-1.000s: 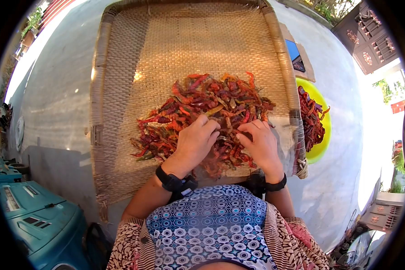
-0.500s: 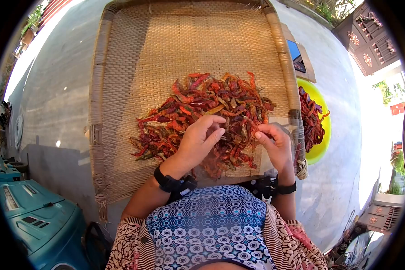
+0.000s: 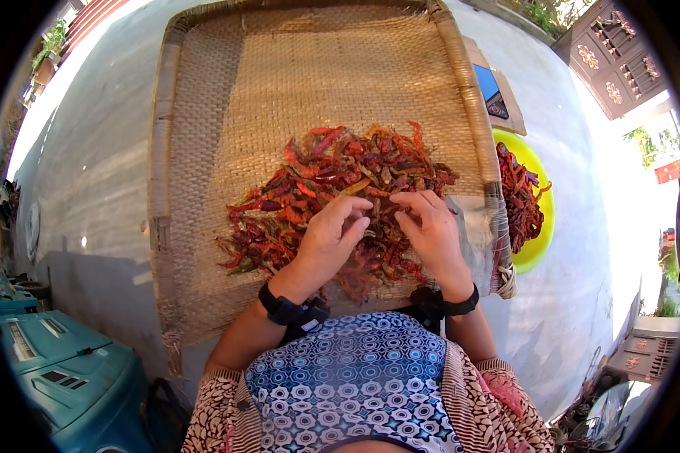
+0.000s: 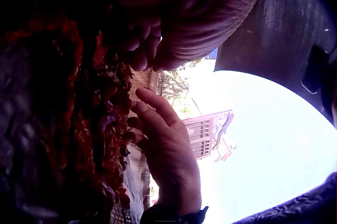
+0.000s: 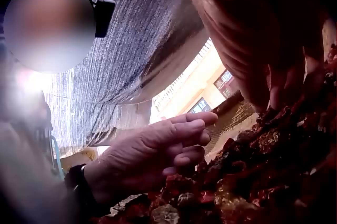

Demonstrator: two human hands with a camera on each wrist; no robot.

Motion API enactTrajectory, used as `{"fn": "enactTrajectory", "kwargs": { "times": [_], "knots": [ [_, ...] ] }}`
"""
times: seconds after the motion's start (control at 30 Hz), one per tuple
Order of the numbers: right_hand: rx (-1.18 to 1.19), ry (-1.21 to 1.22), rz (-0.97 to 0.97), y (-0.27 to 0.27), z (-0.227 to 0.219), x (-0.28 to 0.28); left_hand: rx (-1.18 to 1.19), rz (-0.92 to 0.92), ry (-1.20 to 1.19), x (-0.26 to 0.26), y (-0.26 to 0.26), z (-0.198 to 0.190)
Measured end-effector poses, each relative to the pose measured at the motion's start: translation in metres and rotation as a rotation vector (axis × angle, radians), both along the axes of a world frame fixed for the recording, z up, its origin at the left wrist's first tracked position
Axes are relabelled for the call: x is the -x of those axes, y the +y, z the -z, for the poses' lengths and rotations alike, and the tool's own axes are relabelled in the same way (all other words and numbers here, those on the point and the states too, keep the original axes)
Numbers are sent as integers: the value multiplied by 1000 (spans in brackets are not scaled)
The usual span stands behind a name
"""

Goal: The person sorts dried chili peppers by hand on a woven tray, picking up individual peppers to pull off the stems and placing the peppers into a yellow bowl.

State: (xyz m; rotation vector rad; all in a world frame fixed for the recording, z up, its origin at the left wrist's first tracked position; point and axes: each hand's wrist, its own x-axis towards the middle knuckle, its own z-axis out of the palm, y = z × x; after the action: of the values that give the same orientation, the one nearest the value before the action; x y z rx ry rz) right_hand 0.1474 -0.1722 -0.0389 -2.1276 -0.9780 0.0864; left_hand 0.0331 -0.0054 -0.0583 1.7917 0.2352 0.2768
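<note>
Dried red and brown chili peppers (image 3: 310, 181) lie heaped on a woven tray (image 3: 310, 68). Over the near part of the heap is the left hand (image 3: 329, 238), its fingers bent and its thumb near the index finger; nothing shows between them. The right wrist view shows that hand (image 5: 152, 153) loosely curled just above the chilies. Across from it, the right hand (image 3: 434, 234) reaches down to the heap with bent fingers. In the left wrist view the right hand (image 4: 171, 153) has its thumb and index apart, other fingertips near the chilies.
A yellow-green basin (image 3: 540, 219) of red chilies stands right of the tray. Beyond it, a phone-like device (image 3: 491, 90) lies on cardboard (image 3: 512, 113). A teal machine (image 3: 75, 370) is at the lower left. Grey floor (image 3: 98, 166) surrounds the tray.
The right hand moved right to the heap's edge, then came back left over the chilies near the left hand. The left hand's thumb and index have drawn apart slightly since the first frame.
</note>
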Motion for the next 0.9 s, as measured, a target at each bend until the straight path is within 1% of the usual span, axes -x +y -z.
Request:
{"fn": "enactTrajectory", "kwargs": {
  "times": [0.03,0.17,0.27,0.37,0.4,0.43,0.5,0.53,0.63,0.73,0.83,0.9],
  "knots": [
    [90,-212,-22,6,-3,2,6,-2,23,0,0,-1],
    [150,-131,2,13,2,-1,-60,14,-33,-1,1,2],
    [130,-81,46,8,2,-5,-80,11,-63,-1,1,6],
    [-55,136,185,4,-11,-3,-92,12,-102,-1,2,7],
    [-168,326,210,0,-8,-3,-104,18,-102,0,2,5],
    [-277,439,181,-2,-8,0,-116,24,-102,0,1,2],
    [-500,662,120,-5,-11,6,-28,54,5,1,0,-5],
    [-474,676,105,-5,-13,9,16,69,58,1,0,-8],
    [-424,771,40,-3,-11,17,-47,128,-17,3,1,-14],
    [-459,868,10,3,-8,26,-226,137,-94,2,2,0],
    [-453,918,15,2,-5,26,-293,184,-69,1,4,1],
    [-436,969,15,-1,-6,25,-267,232,-83,1,2,3]
  ]
}}
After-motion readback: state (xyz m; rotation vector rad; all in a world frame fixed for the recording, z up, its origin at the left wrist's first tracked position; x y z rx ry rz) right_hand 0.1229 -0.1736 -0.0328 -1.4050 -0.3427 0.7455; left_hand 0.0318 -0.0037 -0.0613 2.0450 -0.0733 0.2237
